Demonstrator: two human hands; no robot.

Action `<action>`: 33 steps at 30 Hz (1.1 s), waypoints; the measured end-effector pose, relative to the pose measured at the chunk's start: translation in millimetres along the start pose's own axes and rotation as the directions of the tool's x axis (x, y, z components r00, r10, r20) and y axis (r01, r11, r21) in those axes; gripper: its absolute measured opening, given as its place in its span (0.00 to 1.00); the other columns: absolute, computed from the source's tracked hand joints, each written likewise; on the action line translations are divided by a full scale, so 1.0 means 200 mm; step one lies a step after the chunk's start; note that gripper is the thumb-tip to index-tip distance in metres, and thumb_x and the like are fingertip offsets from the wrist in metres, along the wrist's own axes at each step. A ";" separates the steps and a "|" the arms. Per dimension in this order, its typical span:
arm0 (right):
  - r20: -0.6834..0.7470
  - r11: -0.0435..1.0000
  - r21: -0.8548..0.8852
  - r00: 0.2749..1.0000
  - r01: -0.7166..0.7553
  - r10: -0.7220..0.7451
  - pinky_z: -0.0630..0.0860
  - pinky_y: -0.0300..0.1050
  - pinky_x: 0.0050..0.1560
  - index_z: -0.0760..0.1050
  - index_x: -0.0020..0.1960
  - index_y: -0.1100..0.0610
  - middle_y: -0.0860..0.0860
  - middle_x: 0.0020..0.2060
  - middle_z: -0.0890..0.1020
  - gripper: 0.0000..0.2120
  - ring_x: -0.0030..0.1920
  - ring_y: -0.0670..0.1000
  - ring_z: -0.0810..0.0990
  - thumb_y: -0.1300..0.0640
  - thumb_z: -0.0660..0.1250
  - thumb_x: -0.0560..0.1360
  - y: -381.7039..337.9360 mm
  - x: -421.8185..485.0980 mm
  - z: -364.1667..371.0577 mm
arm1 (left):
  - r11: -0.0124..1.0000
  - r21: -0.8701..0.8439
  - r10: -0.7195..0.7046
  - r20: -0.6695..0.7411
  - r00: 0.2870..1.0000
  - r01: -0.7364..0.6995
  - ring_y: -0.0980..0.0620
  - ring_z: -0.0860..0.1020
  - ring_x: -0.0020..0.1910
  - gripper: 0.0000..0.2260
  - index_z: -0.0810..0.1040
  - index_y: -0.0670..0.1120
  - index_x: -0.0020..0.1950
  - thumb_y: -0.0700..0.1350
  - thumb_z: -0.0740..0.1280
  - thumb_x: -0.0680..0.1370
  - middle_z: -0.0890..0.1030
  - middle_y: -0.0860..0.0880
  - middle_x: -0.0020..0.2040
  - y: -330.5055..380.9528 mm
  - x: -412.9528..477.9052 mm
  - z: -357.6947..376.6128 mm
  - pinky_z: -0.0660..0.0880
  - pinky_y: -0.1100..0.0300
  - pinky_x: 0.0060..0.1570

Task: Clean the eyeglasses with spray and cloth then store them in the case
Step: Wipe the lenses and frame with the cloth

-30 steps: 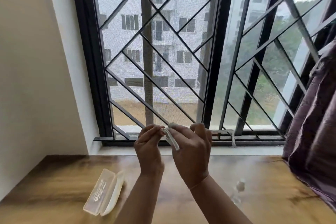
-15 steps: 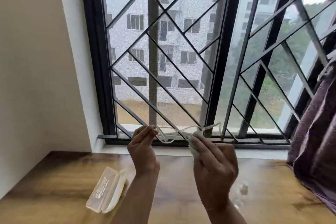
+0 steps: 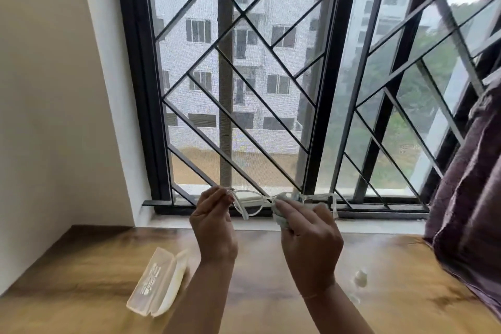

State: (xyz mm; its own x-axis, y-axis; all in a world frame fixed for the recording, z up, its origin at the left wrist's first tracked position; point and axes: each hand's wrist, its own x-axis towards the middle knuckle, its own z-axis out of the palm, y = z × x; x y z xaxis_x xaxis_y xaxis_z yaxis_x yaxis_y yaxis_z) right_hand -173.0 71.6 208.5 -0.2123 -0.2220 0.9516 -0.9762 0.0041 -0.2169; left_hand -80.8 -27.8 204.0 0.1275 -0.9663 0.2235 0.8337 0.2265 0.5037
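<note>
Clear-framed eyeglasses (image 3: pixel 250 205) are held up in front of the window sill, above the wooden table. My left hand (image 3: pixel 215 228) pinches the frame at its left end. My right hand (image 3: pixel 309 236) presses a small pale cloth (image 3: pixel 280 215) onto the right lens, which the cloth and fingers mostly hide. One temple arm (image 3: pixel 334 205) sticks out to the right. An open translucent white case (image 3: pixel 158 286) lies on the table (image 3: pixel 81 274) at lower left. A small clear spray bottle (image 3: pixel 360 279), blurred, stands on the table right of my right forearm.
A black-framed window with a diagonal metal grille (image 3: pixel 244 89) fills the back. A cream wall (image 3: pixel 48 89) bounds the left. A purple curtain (image 3: pixel 471 198) hangs at the right over the table's edge. A white sill (image 3: pixel 173 221) runs behind the table.
The glasses have been turned from edge-on to spread wide between my hands. My right hand with the cloth moved right onto the right lens. The view shifted slightly.
</note>
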 end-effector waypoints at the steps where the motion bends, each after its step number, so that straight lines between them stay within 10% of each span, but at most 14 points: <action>1: -0.007 1.000 -0.013 1.000 0.003 -0.003 0.72 0.37 0.39 0.84 0.45 0.50 0.42 0.44 0.85 0.11 0.41 0.45 0.75 0.61 0.72 0.65 0.00 0.01 0.00 | 1.000 -0.003 -0.002 0.004 1.000 0.002 0.57 0.78 0.30 0.18 0.82 0.42 0.27 0.23 0.62 0.65 0.79 0.51 0.32 0.00 0.00 0.00 0.75 0.68 0.33; 33: -0.044 0.980 -0.201 0.999 0.009 -0.018 0.72 0.41 0.35 0.83 0.46 0.50 0.42 0.45 0.85 0.09 0.32 0.52 0.75 0.57 0.65 0.72 0.02 -0.02 -0.07 | 0.998 0.045 -0.038 -0.046 0.998 0.040 0.59 0.79 0.30 0.23 0.83 0.46 0.26 0.22 0.62 0.69 0.78 0.48 0.33 0.04 -0.03 -0.02 0.75 0.69 0.34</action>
State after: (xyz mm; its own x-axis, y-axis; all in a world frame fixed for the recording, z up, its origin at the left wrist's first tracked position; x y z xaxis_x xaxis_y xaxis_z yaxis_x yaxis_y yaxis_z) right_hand -177.0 85.7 207.0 -0.1963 -0.1788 0.9641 -0.9670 0.1979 -0.1602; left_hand -73.1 -21.4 204.1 0.1203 -0.9788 0.1660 0.8130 0.1931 0.5493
